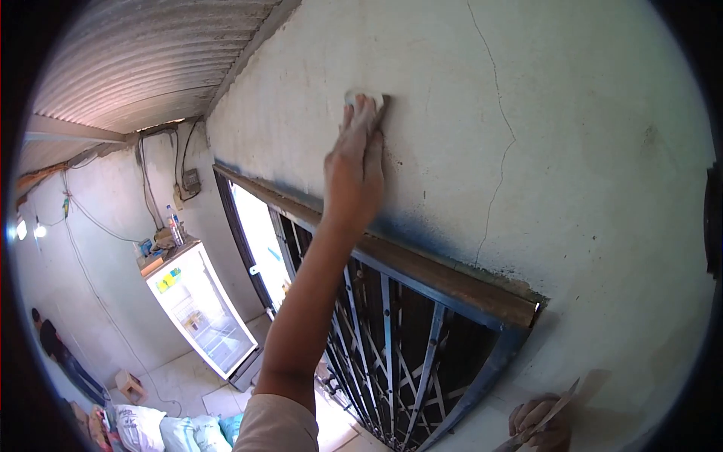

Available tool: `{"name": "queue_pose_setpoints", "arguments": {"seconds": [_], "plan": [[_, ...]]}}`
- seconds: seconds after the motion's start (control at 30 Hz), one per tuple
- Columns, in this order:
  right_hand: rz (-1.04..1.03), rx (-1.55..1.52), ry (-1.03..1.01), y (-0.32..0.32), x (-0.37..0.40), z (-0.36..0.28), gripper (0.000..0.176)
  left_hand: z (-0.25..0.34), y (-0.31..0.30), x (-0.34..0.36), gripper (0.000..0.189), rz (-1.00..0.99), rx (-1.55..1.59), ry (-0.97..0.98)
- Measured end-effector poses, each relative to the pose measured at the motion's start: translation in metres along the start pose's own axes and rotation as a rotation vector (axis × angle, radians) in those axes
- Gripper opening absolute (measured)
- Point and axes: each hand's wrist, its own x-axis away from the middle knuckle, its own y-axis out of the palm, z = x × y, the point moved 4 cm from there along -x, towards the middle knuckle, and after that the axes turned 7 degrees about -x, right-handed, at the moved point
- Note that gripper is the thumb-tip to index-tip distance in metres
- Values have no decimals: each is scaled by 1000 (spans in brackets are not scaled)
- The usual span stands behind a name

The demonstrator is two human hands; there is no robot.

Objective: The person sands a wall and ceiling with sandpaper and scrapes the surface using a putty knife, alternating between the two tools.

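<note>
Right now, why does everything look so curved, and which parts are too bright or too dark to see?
Head view: a fisheye lens bows the wooden lintel and leaves black corners; daylight washes the opening white; the left hand on its white block is sharp and evenly lit; the right hand and its flat blade sit dimmer and soft at the bottom edge.

I count two bare hands, the left hand [354, 166] and the right hand [538, 426]. I also count one small white block [365, 98], one thin flat pale blade [563, 407], one white glass-door fridge [199, 309], one dark metal window grille [399, 354], one small wooden stool [129, 384] and one distant person [56, 350].
</note>
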Motion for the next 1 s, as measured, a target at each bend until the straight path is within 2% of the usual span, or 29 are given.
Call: {"name": "queue_pose_setpoints", "arguments": {"seconds": [0.23, 0.33, 0.43, 0.53, 0.7, 0.8, 0.87, 0.97, 1.0], "plan": [[-102, 103, -109, 2, -3, -5, 28, 10, -8, 53, 44, -118, 20, -72], [-204, 12, -105, -3, -1, -5, 37, 16, -9, 62, 44, -134, 26, -101], [53, -63, -30, -8, 21, 5, 24, 19, -5, 67, 44, -112, 65, -130], [113, -163, 4, -17, 32, 18, 19, 17, -2, 67, 45, -96, 113, -135], [83, 26, 308, -18, 28, 34, 20, 15, 2, 69, 47, -86, 133, -139], [156, 136, 315, 3, 7, 25, 23, 20, 2, 70, 48, -96, 131, -169], [50, 63, 247, 7, 6, 41, 26, 14, 4, 74, 48, -113, 159, -252], [-56, 96, 191, 11, -3, 56, 29, 10, 6, 74, 48, -59, 149, -185], [-68, 120, 194, 11, -4, 60, 29, 7, 6, 76, 48, -88, 155, -252]]}}
